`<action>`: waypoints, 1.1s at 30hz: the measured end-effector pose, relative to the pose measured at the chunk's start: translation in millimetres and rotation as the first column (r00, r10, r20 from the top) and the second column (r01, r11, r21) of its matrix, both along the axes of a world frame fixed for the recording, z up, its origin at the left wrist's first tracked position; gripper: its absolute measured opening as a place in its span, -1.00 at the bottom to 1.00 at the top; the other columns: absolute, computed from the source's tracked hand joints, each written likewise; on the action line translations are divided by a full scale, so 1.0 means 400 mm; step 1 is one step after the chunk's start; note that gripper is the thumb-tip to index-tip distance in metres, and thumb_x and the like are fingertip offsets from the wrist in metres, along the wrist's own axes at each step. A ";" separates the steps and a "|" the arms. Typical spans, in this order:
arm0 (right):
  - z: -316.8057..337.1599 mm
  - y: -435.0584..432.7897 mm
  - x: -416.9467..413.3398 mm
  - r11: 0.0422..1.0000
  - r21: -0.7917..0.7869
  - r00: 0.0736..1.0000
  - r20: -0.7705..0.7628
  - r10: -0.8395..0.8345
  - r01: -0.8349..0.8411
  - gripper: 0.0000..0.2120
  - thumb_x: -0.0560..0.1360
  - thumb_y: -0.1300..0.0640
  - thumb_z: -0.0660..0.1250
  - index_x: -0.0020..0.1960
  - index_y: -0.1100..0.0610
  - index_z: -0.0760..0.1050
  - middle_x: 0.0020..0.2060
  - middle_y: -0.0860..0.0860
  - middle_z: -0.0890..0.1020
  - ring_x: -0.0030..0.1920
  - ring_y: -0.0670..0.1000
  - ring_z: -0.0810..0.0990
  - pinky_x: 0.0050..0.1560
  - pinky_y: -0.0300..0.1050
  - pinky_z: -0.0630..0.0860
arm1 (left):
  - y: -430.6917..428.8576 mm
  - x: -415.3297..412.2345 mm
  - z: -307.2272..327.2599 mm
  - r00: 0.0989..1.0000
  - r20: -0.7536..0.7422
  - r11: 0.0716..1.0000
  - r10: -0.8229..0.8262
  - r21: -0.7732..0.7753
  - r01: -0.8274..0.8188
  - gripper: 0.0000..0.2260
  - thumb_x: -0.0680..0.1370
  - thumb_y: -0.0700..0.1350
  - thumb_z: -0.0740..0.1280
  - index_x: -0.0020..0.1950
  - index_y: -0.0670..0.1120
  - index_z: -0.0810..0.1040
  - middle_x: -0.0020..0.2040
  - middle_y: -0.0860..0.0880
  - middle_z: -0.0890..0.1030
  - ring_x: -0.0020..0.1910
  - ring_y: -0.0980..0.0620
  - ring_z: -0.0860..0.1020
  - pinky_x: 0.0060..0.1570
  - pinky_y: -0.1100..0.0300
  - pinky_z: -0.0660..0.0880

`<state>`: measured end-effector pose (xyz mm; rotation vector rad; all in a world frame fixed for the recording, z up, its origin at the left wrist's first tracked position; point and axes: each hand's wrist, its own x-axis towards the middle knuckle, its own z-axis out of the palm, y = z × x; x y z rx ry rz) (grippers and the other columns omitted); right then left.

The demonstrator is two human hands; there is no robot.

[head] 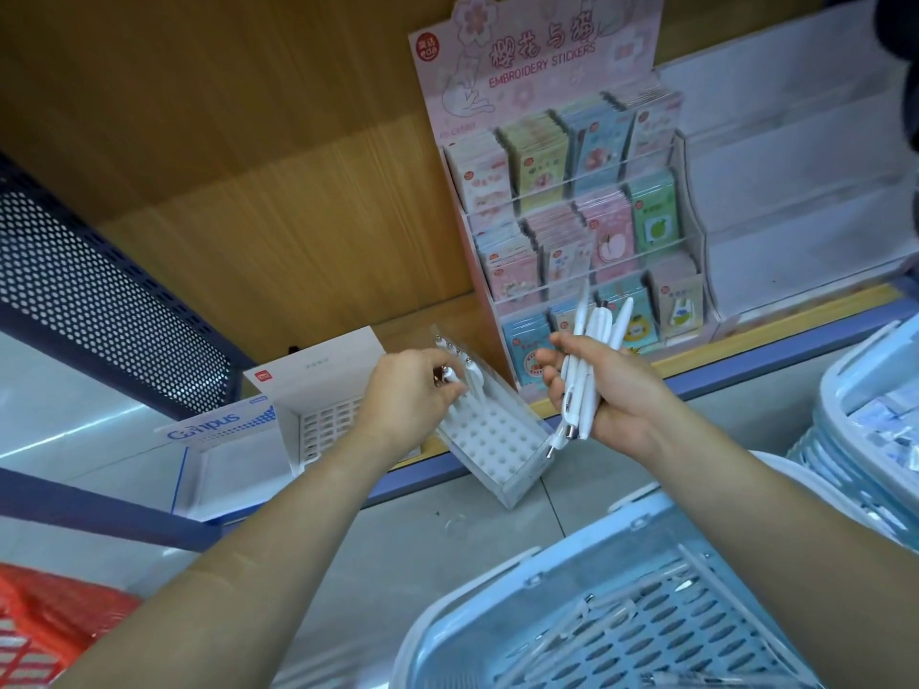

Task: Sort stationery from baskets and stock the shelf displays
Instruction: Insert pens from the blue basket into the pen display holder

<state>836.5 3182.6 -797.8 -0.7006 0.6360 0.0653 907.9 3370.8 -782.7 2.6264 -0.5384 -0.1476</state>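
My right hand point(614, 395) grips a bundle of several white pens point(592, 360), tips pointing down, in front of the shelf edge. My left hand point(410, 395) pinches a single white pen point(455, 382) over a clear pen display box point(497, 430) with a white grid of holes. The box sits tilted at the shelf's front edge, with a few white pens standing along its back row. A light blue basket point(621, 609) with more pens lying in it sits below my right arm.
A pink embroidery sticker display point(587, 216) stands on the wooden shelf behind my hands. Left of the pen box sit a white display box point(318, 385) and a Campus box point(224, 440). More blue baskets point(865, 430) are stacked at right. A red basket point(45, 624) is at lower left.
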 end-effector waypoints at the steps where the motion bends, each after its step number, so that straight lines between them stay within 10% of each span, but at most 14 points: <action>1: 0.000 0.001 0.000 1.000 -0.004 1.000 -0.002 0.002 -0.002 -0.94 0.56 0.21 0.34 -0.02 0.20 0.54 -0.24 0.14 0.66 -0.38 0.00 0.58 -0.44 -0.24 0.53 | 0.003 -0.001 0.001 1.000 0.018 0.999 -0.014 0.037 0.014 -0.96 0.49 -0.06 0.47 -0.08 0.06 0.67 -0.22 0.06 0.59 -0.25 0.08 0.55 -0.19 0.20 0.49; 19: -0.023 0.037 -0.003 0.815 -0.536 0.957 0.040 0.287 -0.222 -0.83 0.57 0.15 0.33 0.07 0.24 0.57 -0.38 0.07 0.59 -0.42 -0.03 0.48 -0.43 -0.19 0.46 | -0.006 0.025 -0.051 0.921 0.149 0.873 -0.360 0.400 0.277 -0.74 0.64 0.00 0.19 0.29 0.00 0.50 0.22 -0.02 0.49 0.28 -0.04 0.34 0.25 0.11 0.33; 33: -0.036 0.045 0.003 0.652 -0.726 0.948 0.000 0.317 -0.218 -0.82 0.50 0.15 0.43 -0.17 0.10 0.43 -0.46 0.05 0.40 -0.50 -0.02 0.37 -0.51 -0.16 0.39 | -0.006 0.035 -0.044 0.986 0.148 0.996 -0.076 0.059 0.068 -0.86 0.52 -0.07 0.43 0.04 -0.03 0.71 0.04 -0.06 0.54 0.07 -0.04 0.46 -0.01 0.15 0.42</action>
